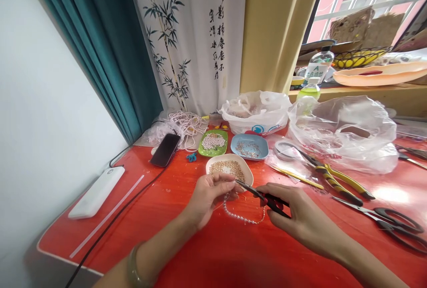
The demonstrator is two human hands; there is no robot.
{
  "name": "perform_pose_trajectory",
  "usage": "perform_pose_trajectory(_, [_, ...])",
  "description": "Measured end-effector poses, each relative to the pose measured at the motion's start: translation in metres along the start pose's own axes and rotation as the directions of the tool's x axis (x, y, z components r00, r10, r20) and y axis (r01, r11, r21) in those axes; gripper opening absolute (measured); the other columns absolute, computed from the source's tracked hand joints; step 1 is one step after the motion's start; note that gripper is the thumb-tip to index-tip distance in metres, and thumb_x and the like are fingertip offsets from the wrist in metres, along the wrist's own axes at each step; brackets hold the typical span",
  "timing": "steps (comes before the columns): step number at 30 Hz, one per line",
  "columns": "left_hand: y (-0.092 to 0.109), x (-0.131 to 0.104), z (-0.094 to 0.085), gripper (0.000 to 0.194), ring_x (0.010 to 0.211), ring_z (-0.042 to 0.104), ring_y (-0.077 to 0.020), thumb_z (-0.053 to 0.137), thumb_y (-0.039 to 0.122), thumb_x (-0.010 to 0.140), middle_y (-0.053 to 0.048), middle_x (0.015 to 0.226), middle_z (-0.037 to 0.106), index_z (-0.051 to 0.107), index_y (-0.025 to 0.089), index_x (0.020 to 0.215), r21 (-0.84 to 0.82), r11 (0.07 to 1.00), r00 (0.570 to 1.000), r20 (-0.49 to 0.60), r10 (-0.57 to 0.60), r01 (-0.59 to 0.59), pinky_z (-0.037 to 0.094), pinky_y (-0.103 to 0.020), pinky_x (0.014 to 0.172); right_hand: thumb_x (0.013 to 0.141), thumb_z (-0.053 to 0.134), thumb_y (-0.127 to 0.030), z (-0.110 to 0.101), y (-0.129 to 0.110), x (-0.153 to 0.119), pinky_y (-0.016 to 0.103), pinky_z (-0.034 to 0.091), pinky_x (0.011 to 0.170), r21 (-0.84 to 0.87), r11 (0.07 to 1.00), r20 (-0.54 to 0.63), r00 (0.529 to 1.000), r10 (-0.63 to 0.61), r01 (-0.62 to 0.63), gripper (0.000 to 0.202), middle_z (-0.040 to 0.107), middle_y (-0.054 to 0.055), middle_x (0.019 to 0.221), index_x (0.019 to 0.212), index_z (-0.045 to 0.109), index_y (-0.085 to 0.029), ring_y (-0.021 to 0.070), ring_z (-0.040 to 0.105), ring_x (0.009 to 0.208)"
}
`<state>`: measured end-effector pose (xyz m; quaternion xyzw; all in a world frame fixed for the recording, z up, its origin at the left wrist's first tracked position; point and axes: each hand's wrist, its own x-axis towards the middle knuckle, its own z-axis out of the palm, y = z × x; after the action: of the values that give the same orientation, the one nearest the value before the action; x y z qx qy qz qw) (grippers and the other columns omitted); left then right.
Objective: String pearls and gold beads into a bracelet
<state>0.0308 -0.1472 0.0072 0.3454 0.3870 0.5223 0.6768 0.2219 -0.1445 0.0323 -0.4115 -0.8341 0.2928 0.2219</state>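
My left hand (208, 197) pinches one end of a beaded strand (242, 219), at the near side of the cream dish. The strand hangs in a loop between my hands, with white beads and gold ones toward the right. My right hand (296, 214) is wrapped round black-handled pliers (256, 194). Their thin tips point left and meet the fingertips of my left hand. What lies between those tips is too small to tell. Gold beads fill the cream dish (248, 174) just behind my hands.
Behind stand a green dish (224, 136) of pale beads and a blue dish (262, 154) of small metal pieces. Yellow pliers (348, 181) and scissors (383, 219) lie right, near plastic bags (347, 132). A phone (165, 150), a cable and a white power bank (96, 192) are left.
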Motion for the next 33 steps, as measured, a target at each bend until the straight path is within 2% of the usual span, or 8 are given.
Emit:
perform_pose_trajectory(5, [0.0,0.001,-0.001,0.017,0.06,0.06,-0.0093,0.067,0.017,0.066,-0.005,0.068,0.069,0.061,0.011,0.081,0.036,0.999,1.0,0.001,0.014,-0.014,0.046,-0.021,0.064,0.061,0.039,-0.005,-0.002,0.0,0.0,0.024,0.032,0.051,-0.003,1.0,-0.006,1.0,0.029,-0.029,0.023,0.05,-0.002,0.061,0.073,0.053,-0.019,0.0117,0.04,0.054])
perform_pose_trajectory(9, [0.001,0.0,0.0,0.017,0.059,0.06,-0.0089,0.067,0.017,0.066,-0.004,0.066,0.068,0.063,0.011,0.081,0.056,0.998,1.0,-0.005,0.018,-0.018,0.046,-0.021,0.064,0.062,0.038,-0.005,-0.002,0.003,-0.001,0.023,0.029,0.05,0.063,0.996,0.042,0.997,0.063,-0.066,0.023,0.048,-0.002,0.062,0.075,0.053,-0.018,0.0111,0.038,0.055])
perform_pose_trajectory(14, [0.002,-0.001,0.001,0.017,0.059,0.06,-0.0096,0.067,0.018,0.065,-0.005,0.065,0.068,0.064,0.011,0.081,0.077,0.997,1.0,0.001,0.02,-0.02,0.045,-0.021,0.065,0.065,0.037,-0.006,0.0,0.006,-0.001,0.022,0.023,0.047,0.171,0.976,0.096,0.989,0.117,-0.132,0.014,0.034,-0.004,0.059,0.067,0.046,-0.017,0.009,0.028,0.054])
perform_pose_trajectory(17, [0.002,-0.001,0.001,0.018,0.058,0.059,-0.0093,0.066,0.018,0.065,-0.005,0.065,0.068,0.064,0.011,0.082,0.087,0.996,1.0,0.003,0.016,-0.016,0.044,-0.021,0.063,0.067,0.038,-0.008,0.0,0.007,0.0,0.022,0.021,0.047,0.229,0.961,0.125,0.984,0.126,-0.152,0.012,0.029,-0.005,0.059,0.067,0.047,-0.017,0.0087,0.024,0.054])
perform_pose_trajectory(22, [0.001,-0.001,0.0,0.018,0.057,0.059,-0.0094,0.066,0.017,0.065,-0.005,0.064,0.068,0.064,0.012,0.081,0.083,0.997,1.0,0.014,0.005,-0.006,0.043,-0.021,0.062,0.066,0.04,-0.009,0.0,0.01,0.0,0.022,0.021,0.047,0.29,0.94,0.156,0.978,0.139,-0.179,0.015,0.03,-0.005,0.059,0.074,0.051,-0.016,0.0087,0.025,0.054])
perform_pose_trajectory(26, [0.001,0.0,-0.001,0.018,0.058,0.059,-0.0094,0.067,0.018,0.065,-0.005,0.064,0.068,0.065,0.011,0.081,0.071,0.997,1.0,0.025,-0.008,0.006,0.043,-0.022,0.063,0.064,0.04,-0.007,0.0,0.01,0.0,0.022,0.021,0.046,0.279,0.942,0.139,0.979,0.152,-0.186,0.02,0.031,-0.005,0.058,0.077,0.054,-0.015,0.0087,0.026,0.054])
perform_pose_trajectory(33, [0.001,0.001,-0.002,0.016,0.056,0.058,-0.0095,0.068,0.02,0.063,-0.004,0.063,0.067,0.066,0.012,0.076,0.055,0.998,1.0,0.003,0.006,-0.006,0.044,-0.022,0.061,0.063,0.038,-0.007,0.002,0.003,0.001,0.021,0.021,0.045,0.237,0.96,0.075,0.988,0.137,-0.151,0.018,0.029,-0.005,0.057,0.07,0.053,-0.015,0.0083,0.025,0.052])
